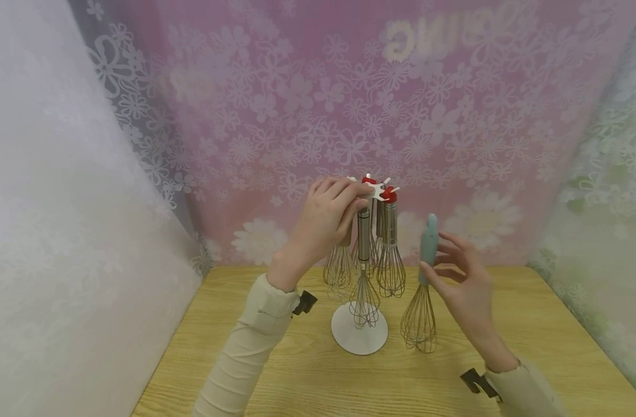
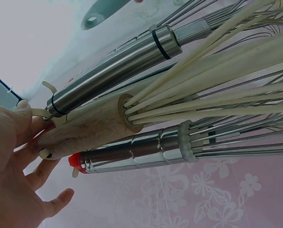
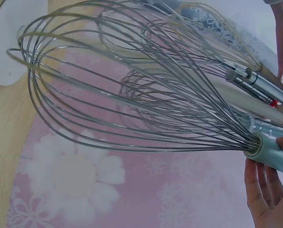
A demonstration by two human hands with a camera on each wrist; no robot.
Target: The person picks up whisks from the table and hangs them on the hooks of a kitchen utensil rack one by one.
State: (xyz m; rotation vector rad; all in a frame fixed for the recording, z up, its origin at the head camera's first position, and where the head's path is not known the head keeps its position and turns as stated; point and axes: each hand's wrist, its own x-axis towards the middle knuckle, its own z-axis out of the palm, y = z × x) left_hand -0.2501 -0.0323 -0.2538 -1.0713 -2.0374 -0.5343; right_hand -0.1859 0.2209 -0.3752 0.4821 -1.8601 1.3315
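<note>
My right hand (image 1: pixel 466 284) holds a whisk with a teal handle (image 1: pixel 429 246), pinching the handle between thumb and fingers. The whisk hangs upright, wires down, to the right of a white whisk stand (image 1: pixel 344 340). At the top of this stand, my left hand (image 1: pixel 328 208) grips the hooked rack. Several whisks hang there: a steel-handled whisk (image 2: pixel 112 71) in front, a wooden-handled whisk (image 2: pixel 91 128) and a whisk with a red-capped steel handle (image 2: pixel 131 154). In the right wrist view, the teal whisk's wire loops (image 3: pixel 131 95) partly cover the hanging whisks.
The stand's round base rests on a yellow wood-grain table (image 1: pixel 287 370). Behind rises a pink flowered backdrop (image 1: pixel 297 116). A white panel (image 1: pixel 88 231) borders the left side, and a pale flowered panel (image 1: pixel 599 249) borders the right.
</note>
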